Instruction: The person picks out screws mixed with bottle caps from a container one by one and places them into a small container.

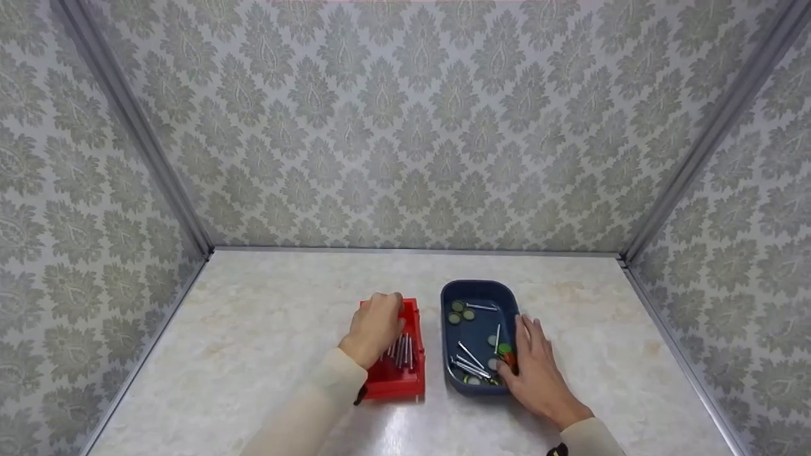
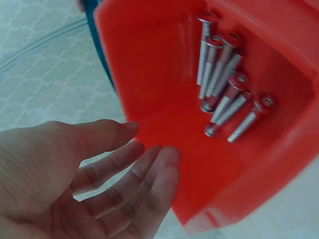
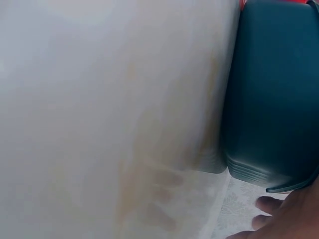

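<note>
My left hand (image 1: 375,326) hovers over the far part of a red plastic bin (image 1: 396,387), fingers loosely bent. In the left wrist view nothing shows between the thumb and fingertips of the left hand (image 2: 114,174). Several silver bolts (image 2: 219,74) lie side by side in the bin. My right hand (image 1: 538,373) rests on the right rim of a dark blue tub (image 1: 448,291), its thumb reaching inside and its fingers fairly straight along the rim. Bolts (image 1: 469,366), round discs (image 1: 457,306) and a green piece (image 1: 504,348) lie in the tub. An orange-red piece (image 1: 510,360) is partly hidden by the right hand.
Bin and tub stand side by side on a pale marbled tabletop (image 1: 266,304), a narrow gap between them. Patterned panels (image 1: 412,126) rise at the back and both sides, with grey metal strips (image 1: 139,133) along the corners.
</note>
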A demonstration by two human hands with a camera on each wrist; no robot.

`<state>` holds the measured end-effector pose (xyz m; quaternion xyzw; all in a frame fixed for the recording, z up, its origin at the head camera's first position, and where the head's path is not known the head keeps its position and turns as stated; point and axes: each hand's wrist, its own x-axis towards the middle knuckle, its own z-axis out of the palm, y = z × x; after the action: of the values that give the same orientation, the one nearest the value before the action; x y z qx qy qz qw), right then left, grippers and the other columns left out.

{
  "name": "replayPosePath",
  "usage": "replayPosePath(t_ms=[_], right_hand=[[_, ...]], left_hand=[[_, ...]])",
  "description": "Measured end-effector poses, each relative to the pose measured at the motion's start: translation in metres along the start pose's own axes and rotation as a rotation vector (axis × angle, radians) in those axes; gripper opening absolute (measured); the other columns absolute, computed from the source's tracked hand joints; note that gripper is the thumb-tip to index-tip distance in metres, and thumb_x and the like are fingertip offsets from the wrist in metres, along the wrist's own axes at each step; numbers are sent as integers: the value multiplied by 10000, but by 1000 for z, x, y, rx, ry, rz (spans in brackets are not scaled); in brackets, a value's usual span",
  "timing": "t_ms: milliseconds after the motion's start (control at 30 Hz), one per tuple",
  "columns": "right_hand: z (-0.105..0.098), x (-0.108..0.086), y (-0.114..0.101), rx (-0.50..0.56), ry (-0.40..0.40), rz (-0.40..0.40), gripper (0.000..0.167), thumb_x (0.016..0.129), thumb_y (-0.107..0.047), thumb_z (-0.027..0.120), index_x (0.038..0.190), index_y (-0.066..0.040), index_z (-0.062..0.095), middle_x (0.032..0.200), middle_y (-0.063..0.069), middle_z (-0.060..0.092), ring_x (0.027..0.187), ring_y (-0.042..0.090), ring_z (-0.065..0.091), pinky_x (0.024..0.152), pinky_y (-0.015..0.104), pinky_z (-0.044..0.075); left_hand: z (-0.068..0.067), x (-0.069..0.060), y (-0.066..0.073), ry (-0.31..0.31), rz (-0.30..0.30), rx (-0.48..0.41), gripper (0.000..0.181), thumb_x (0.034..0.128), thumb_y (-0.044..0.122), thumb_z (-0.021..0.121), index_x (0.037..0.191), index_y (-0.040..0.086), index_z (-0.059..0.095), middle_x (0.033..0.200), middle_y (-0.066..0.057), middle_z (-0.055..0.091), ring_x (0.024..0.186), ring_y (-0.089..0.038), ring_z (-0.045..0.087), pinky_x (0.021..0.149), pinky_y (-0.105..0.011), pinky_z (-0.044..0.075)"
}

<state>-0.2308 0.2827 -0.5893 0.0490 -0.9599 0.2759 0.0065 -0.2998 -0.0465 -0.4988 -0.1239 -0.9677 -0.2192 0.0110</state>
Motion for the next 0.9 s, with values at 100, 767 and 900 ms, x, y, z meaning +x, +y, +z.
replayPosePath(t_ms=[100,767,900], right_hand=[[0,-1,0,-21,5,-5,1029,1148,-393,702,1868,-35,59,1970,222,43,1835,504,-26,1423,823,76],[-6,1,0,-104,-7,-37,1027,1167,-528,657,1862,-18,100,1967,221,111,1839,489,50,1414,843,49],[-8,1,-1,-123,12,-47,998,1167,-510,655,1853,1,143,1958,232,156,1835,493,88,1413,845,67]], left_hand=[[-1,-1,5,40,37,33,125,1066,109,837,1153,28,799,1013,-166,817,879,-275,795,879,-488,744],[17,4,62,33,347,114,205,1043,200,886,1233,123,882,1120,-96,855,960,-234,805,860,-378,732],[20,8,75,-19,406,193,233,1055,248,878,1270,159,888,1156,-67,869,985,-217,829,888,-367,733]])
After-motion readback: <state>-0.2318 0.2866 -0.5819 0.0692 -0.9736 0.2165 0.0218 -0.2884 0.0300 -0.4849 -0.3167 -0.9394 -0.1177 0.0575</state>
